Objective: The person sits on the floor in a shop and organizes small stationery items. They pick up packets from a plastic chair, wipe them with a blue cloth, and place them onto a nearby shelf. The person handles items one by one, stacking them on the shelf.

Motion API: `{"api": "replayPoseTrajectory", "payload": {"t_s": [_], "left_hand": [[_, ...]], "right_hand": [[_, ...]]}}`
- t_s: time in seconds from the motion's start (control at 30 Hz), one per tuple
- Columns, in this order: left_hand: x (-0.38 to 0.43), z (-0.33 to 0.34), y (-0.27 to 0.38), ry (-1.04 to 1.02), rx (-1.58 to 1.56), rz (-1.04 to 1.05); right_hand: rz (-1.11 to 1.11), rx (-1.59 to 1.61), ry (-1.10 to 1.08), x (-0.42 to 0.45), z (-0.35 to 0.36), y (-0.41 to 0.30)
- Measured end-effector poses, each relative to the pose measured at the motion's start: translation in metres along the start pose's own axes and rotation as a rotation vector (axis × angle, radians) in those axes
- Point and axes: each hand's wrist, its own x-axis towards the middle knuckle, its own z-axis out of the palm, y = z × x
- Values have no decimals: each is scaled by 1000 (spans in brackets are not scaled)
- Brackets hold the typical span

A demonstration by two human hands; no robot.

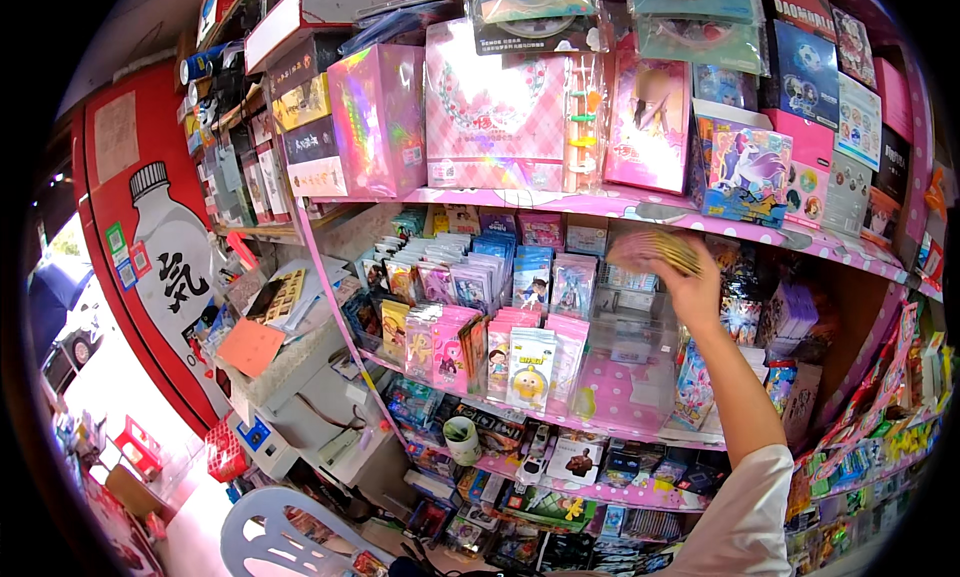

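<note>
My right hand [691, 283], reaching up from a white sleeve, is closed around a small stack of pink and yellow packets [651, 253], blurred. It is in front of the middle shelf, just below the edge of the pink upper shelf [570, 203]. Beneath it a clear plastic tray [626, 385] shows a bare section of pink polka-dot shelf. Left of that section stand upright rows of card packets, among them a white packet with a yellow character [531, 373] and pink packets [452, 349]. Colourful packets [697, 388] stand to the right, partly behind my forearm. My left hand is out of view.
Boxed sets, including a pink plaid box [495, 119], line the upper shelf. A paper cup [461, 440] stands on a lower shelf. A grey plastic chair [289, 536] is at bottom left, below a cluttered counter [281, 352]. A red door panel [142, 262] borders a bright doorway.
</note>
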Motion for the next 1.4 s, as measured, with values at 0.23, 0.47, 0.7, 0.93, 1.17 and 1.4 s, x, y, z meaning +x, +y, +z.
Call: {"api": "replayPoseTrajectory", "payload": {"t_s": [0.23,0.47,0.7,0.93,1.17,1.4], "left_hand": [[73,-86,-63,146,-76,-103],[85,-84,-71,186,-79,-144],[58,-90,-72,254,-131,-130],[30,-77,-73,307,-120,-142],[24,-65,-70,313,-106,-146],[26,-54,-67,295,-100,-140]], "right_hand": [[-326,-493,-41,30,-19,32],[-119,-640,-99,68,-4,108],[150,-779,-332,112,-11,165],[142,-779,-582,136,-8,185],[410,-658,-855,136,25,137],[717,-13,-299,125,-2,193]]}}
